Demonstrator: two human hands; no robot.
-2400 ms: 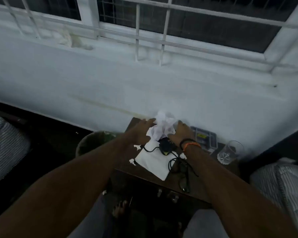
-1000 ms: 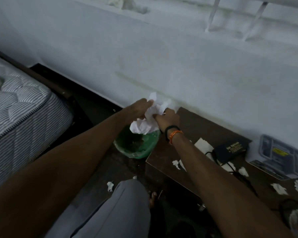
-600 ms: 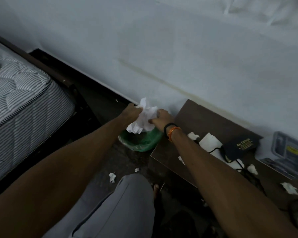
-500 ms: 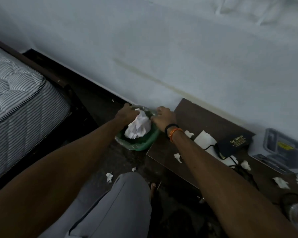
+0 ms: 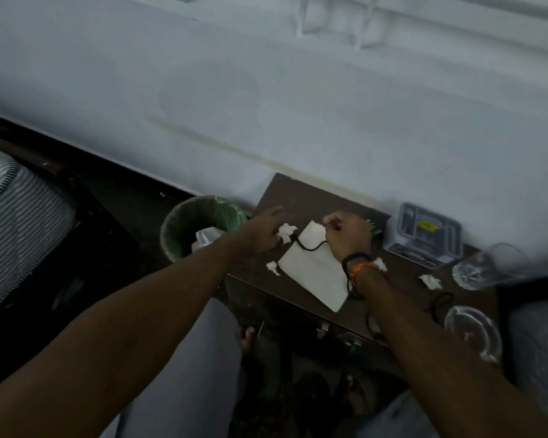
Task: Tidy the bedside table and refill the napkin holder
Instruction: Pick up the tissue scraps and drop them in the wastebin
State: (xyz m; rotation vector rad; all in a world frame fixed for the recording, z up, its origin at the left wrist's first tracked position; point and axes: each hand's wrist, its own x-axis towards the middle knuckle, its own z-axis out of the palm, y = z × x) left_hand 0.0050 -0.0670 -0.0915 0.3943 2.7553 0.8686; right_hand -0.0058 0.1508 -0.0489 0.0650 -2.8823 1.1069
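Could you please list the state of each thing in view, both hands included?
Bin: upright on the floor, green liner, crumpled paper inside.
Left hand: over the table, fingers on a paper scrap.
Right hand: fingers curled by the cable; grip unclear.
Napkin: flat on the table.
Other scraps: loose on the table.
Glass: lying on its side.
Case: closed.
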